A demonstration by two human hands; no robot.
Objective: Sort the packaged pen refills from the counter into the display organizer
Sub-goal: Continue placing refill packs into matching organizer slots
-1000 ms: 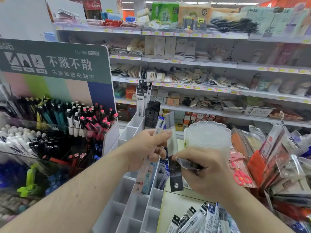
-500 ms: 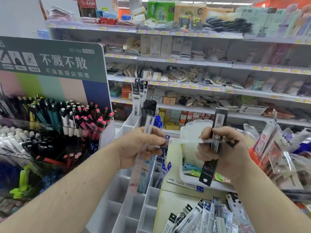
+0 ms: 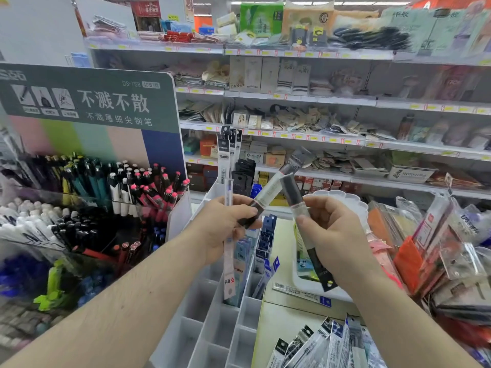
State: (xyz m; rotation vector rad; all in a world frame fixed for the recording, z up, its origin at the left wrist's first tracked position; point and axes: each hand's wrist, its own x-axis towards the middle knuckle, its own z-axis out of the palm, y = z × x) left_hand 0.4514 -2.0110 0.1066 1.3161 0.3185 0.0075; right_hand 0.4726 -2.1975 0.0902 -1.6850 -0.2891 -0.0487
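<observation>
- The white display organizer [image 3: 212, 338] is taken as the landmark: a stepped rack of open compartments, rising away from the viewer, with blue-labelled refill packs [image 3: 265, 251] already stood in its far compartments and the nearer ones showing bare plastic.
- To the right of the organizer the pale tabletop [image 3: 281, 328] is seen, and a heap of packaged pen refills [image 3: 326, 346] lies on it at the lower edge, cut off by the frame so that its extent cannot be told.
- Above the organizer's middle the left hand [image 3: 223, 224] is held, its grip clenched round two packs: a long clear refill pack [image 3: 229, 264] hanging down towards the compartments, and a dark-ended refill pack [image 3: 268, 197] pinched near its lower end and slanting up to the right.
- Right of the organizer, over the tabletop, the right hand [image 3: 337, 235] is held, its grip curled round a black refill pack [image 3: 295, 197] at about mid-length, both ends left free.
- The packs are judged light, thin and flexible, with glossy film that may slip; a hold across the flat faces near the middle is judged best, so that the lower end can be steered into a compartment without buckling.
- The print on the packs is blurred, so types cannot be read, and the compartment bottoms behind the left forearm are hidden.
</observation>
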